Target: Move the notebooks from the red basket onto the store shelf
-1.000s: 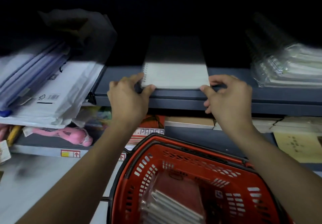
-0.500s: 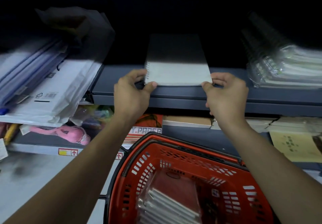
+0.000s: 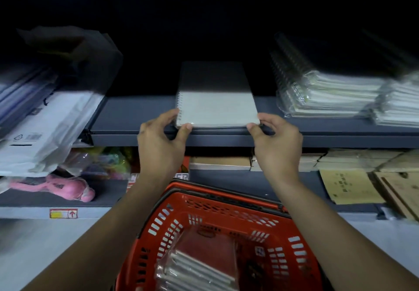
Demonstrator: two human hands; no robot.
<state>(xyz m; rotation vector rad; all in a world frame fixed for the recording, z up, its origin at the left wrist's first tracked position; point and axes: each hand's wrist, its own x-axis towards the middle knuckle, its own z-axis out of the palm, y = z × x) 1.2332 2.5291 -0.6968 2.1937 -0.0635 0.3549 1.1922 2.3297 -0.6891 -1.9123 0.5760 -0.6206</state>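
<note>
Grey-covered spiral notebook (image 3: 216, 109) lies on the dark metal store shelf (image 3: 136, 118), left hand (image 3: 161, 141) and right hand (image 3: 275, 141) pinching its near corners; best pushed back squarely, clear of the edge, before fetching more from the red plastic basket (image 3: 229, 222).

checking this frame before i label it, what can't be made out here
- Head view: far half of the spiral notebook and the back of the shelf are lost in shadow.
- Head view: the wrapped notebooks in the red basket are cut off by the bottom edge, so their count is unclear.
- Head view: the stacks at right are blurred.
- Head view: print on the brown booklet is too small to read.
</note>
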